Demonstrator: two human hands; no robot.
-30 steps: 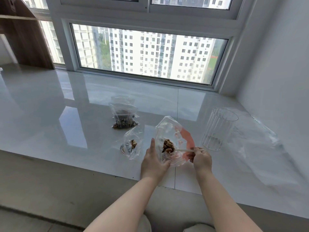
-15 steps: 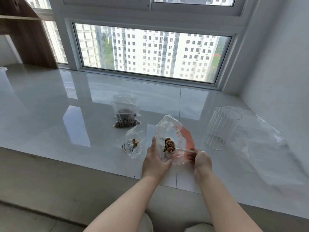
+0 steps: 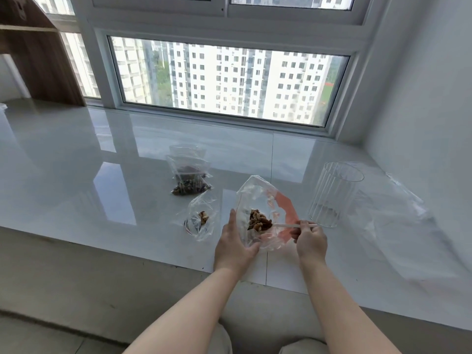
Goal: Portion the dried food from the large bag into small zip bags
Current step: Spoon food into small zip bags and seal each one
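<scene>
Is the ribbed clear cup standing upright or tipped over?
Upright: the clear cup stands on its base on the white ledge, its open rim facing up.

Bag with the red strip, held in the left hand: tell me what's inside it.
The bag holds a brown clump of dried food and the spoon end. The spoon's bowl is covered by food.
</scene>
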